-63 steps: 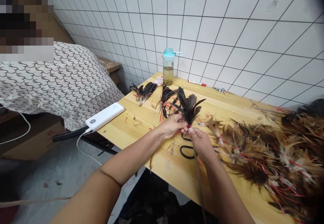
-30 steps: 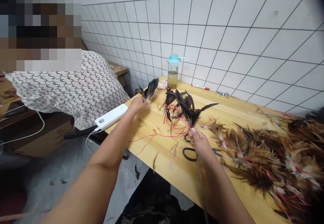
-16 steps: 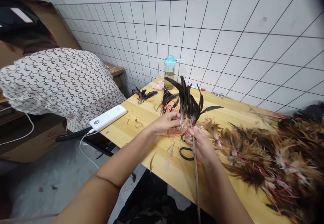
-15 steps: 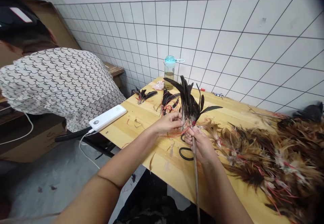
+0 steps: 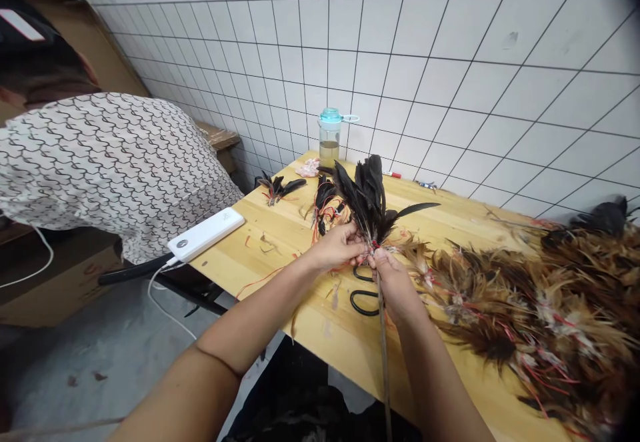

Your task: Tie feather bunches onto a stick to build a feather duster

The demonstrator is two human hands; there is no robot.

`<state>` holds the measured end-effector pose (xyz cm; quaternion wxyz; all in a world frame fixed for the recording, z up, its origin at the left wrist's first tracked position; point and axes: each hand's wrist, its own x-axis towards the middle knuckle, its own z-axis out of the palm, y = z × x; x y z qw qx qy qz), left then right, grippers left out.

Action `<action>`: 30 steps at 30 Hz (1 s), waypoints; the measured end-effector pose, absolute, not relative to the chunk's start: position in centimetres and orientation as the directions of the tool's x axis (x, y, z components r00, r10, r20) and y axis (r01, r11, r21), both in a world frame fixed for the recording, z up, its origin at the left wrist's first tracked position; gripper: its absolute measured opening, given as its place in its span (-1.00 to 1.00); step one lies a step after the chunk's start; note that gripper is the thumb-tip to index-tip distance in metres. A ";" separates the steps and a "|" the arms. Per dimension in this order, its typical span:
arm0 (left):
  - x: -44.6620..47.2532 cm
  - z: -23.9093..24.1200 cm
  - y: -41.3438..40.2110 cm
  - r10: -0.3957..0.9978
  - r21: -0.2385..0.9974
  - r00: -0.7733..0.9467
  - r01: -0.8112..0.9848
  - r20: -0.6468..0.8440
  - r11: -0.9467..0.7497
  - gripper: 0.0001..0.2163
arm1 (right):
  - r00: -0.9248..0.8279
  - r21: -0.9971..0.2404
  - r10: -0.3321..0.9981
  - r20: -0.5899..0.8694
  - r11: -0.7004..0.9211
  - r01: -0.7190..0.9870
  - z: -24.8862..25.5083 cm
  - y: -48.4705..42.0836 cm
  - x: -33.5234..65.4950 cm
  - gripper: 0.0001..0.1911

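My right hand point(image 5: 395, 282) is closed around the top of a thin wooden stick point(image 5: 384, 362), just under a tuft of black feathers point(image 5: 367, 192) bound there with red string. My left hand point(image 5: 343, 245) pinches the base of the feathers from the left, its fingertips close to my right thumb. Under my hands lie black-handled scissors point(image 5: 364, 302), their blades hidden. Behind my left hand, more dark feathers with red string point(image 5: 327, 205) lie on the wooden table.
A bottle with a blue lid point(image 5: 330, 137) stands at the back near crumpled plastic point(image 5: 307, 167). Brown feather bundles point(image 5: 500, 295) cover the right side. A white power bank point(image 5: 206, 234) rests at the left edge. A person in a patterned shirt point(image 5: 120, 169) sits at left.
My left hand has moved right, up against the feather base by my right hand. The black feathers are now gathered more closely together. The view has shifted slightly.
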<state>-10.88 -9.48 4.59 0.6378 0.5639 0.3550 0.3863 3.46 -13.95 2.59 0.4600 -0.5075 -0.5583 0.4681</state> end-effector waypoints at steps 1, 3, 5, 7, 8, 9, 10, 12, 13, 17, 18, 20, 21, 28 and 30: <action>-10.7 4.6 -9.5 0.894 0.994 0.448 -0.087 -0.026 0.072 -0.80 | -0.044 -0.981 0.997 0.070 0.076 0.177 2.5 -13.9 3.5 -0.54; -10.5 4.7 -9.6 0.893 0.994 0.448 -0.073 -0.038 0.079 -0.87 | -0.021 -0.957 0.992 0.125 0.126 0.261 2.5 -13.9 3.5 -0.56; -10.4 4.7 -9.7 0.892 0.996 0.450 -0.049 -0.039 0.069 -0.93 | -0.007 -0.922 0.985 0.173 0.164 0.351 2.6 -13.9 3.6 -0.58; -10.4 4.7 -9.7 0.891 0.999 0.454 -0.026 -0.026 0.042 -0.95 | -0.010 -0.881 0.977 0.213 0.196 0.429 2.6 -14.0 3.7 -0.58; -10.4 4.7 -9.7 0.888 1.000 0.461 -0.012 -0.015 0.023 -0.95 | -0.016 -0.864 0.973 0.229 0.211 0.457 2.7 -14.0 3.7 -0.59; -10.4 4.7 -9.7 0.885 1.000 0.466 0.000 -0.002 0.002 -0.94 | -0.018 -0.849 0.969 0.246 0.224 0.479 2.7 -14.0 3.7 -0.59; -10.4 4.6 -9.7 0.881 1.000 0.473 0.012 0.009 -0.017 -0.93 | -0.016 -0.834 0.965 0.262 0.235 0.499 2.7 -14.1 3.6 -0.60; -10.5 4.5 -9.8 0.880 0.998 0.473 0.032 0.026 -0.047 -0.92 | 0.002 -0.798 0.954 0.301 0.251 0.548 2.7 -14.3 3.5 -0.63; -10.5 4.4 -9.8 0.884 0.997 0.466 0.043 0.031 -0.058 -0.91 | 0.014 -0.773 0.947 0.321 0.253 0.581 2.7 -14.3 3.4 -0.65; -10.7 4.4 -9.9 0.901 0.990 0.433 0.114 0.028 -0.085 -0.88 | 0.018 -0.683 0.940 0.341 0.234 0.692 2.9 -14.6 3.1 -0.69; -10.8 4.5 -9.9 0.901 0.989 0.434 0.124 0.023 -0.084 -0.87 | 0.006 -0.670 0.943 0.333 0.232 0.705 3.1 -14.7 3.1 -0.69; -10.8 4.6 -10.1 0.899 0.990 0.438 0.123 0.014 -0.075 -0.87 | -0.023 -0.650 0.950 0.313 0.231 0.724 3.3 -14.7 3.0 -0.68; -10.8 4.7 -10.1 0.899 0.991 0.438 0.116 0.009 -0.066 -0.87 | -0.029 -0.638 0.952 0.304 0.226 0.736 3.4 -14.8 2.9 -0.68; -10.6 4.0 -10.1 0.918 0.994 0.396 0.107 -0.021 -0.024 -0.84 | 0.030 -0.477 0.959 0.283 0.114 0.871 4.1 -15.3 2.4 -0.69; -10.6 3.5 -10.1 0.922 0.990 0.388 0.130 -0.003 -0.052 -0.82 | 0.035 -0.444 0.945 0.325 0.120 0.888 4.1 -15.5 2.3 -0.70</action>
